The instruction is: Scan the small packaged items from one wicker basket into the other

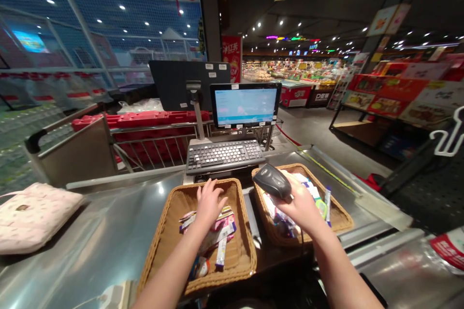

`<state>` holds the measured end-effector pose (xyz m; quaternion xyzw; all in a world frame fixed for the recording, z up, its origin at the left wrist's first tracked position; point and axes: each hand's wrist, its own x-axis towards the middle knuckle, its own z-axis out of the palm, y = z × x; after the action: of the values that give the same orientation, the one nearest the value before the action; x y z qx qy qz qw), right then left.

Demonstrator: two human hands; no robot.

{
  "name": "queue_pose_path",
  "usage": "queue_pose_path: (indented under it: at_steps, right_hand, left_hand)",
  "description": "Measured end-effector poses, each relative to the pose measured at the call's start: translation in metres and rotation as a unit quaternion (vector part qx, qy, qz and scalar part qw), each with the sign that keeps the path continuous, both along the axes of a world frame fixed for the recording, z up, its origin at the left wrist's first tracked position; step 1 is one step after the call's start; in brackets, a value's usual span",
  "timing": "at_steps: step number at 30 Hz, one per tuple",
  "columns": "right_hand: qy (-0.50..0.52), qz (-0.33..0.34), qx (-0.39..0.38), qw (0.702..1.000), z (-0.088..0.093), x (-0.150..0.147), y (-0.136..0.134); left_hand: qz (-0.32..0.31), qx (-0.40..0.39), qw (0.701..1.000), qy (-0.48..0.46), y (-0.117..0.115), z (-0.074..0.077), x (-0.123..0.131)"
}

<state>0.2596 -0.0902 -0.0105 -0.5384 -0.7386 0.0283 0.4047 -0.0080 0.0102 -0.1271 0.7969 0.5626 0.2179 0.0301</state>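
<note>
A black handheld barcode scanner [272, 181] is gripped in my right hand [297, 201], above the right wicker basket [342, 219]. That basket holds a heap of small packaged goods [286, 224], partly covered by my hand and the scanner. My left hand [210, 201] hovers over the far part of the left wicker basket [155, 251]. Its fingers are apart, with nothing visible in them. Below it in the basket lie several slim wrapped packets [222, 251], some hidden under my forearm.
A keyboard [226, 154] and a lit monitor [245, 106] stand behind the baskets. A pale pink bag [36, 217] rests on the metal counter [119, 222] at left. A red-labelled bottle [449, 251] lies at right. White hangers [447, 135] hang beyond it.
</note>
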Motion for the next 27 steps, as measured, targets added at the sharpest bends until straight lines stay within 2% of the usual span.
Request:
queue_pose_path:
  at_steps: [6,11,16,19,23,27]
  right_hand:
    - [-0.006,-0.077,0.015,0.997,0.0,0.05,-0.01]
    - [-0.006,-0.113,0.016,0.993,-0.001,0.085,-0.017]
    - [0.006,-0.122,0.015,0.992,-0.003,0.11,-0.02]
    - [0.013,-0.124,0.02,0.992,-0.004,0.123,-0.019]
    - [0.019,-0.111,0.019,0.993,-0.005,0.135,-0.016]
    - [0.027,-0.098,0.006,0.995,-0.004,0.141,-0.012]
  left_hand:
    - [-0.066,0.027,0.997,-0.007,0.004,0.029,0.055]
    - [-0.117,0.02,0.993,0.019,0.01,0.038,0.107]
    - [-0.139,0.009,0.986,0.089,0.022,0.029,0.155]
    - [-0.129,-0.012,0.982,0.138,0.033,0.02,0.177]
    - [-0.102,-0.037,0.974,0.196,0.043,0.009,0.195]
    - [-0.107,-0.025,0.971,0.211,0.049,-0.002,0.205]
